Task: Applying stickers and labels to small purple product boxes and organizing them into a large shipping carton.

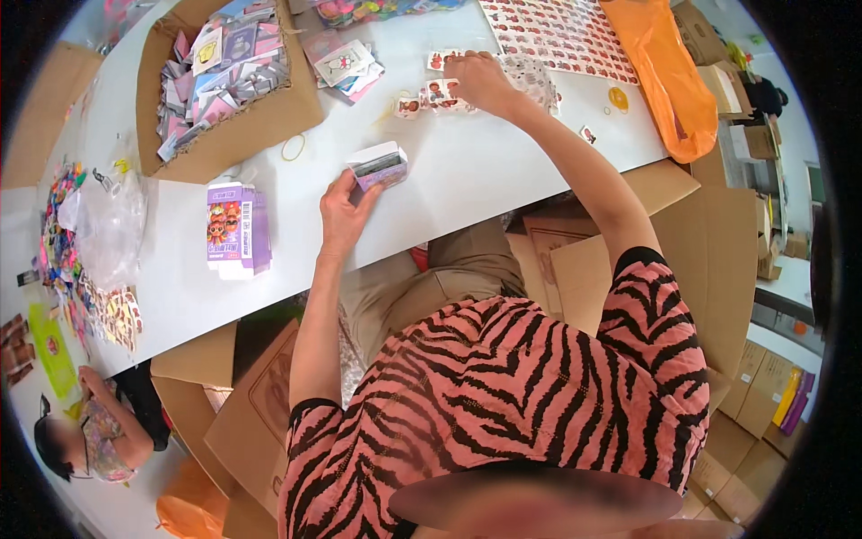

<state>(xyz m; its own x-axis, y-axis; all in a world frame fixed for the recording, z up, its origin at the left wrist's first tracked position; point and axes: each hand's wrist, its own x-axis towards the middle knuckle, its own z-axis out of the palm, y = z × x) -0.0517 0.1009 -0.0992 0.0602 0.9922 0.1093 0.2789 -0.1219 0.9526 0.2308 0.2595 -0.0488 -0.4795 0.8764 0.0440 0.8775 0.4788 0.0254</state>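
Observation:
My left hand grips a small purple carton between thumb and fingers, tilted just above the white table. The carton's top end is open and edges of its contents show inside. Farther right, my right hand reaches down with curled fingers onto small white sticker pieces printed with red figures. What its fingertips pinch, if anything, is hidden. Beside that hand lies a clear plastic bag. Several purple printed cartons stand grouped on the table left of my left hand.
A cardboard box full of small packets stands at the far left, beside loose cards. Sticker sheets and an orange bag lie far right. Rubber bands are scattered about. Another person sits at lower left.

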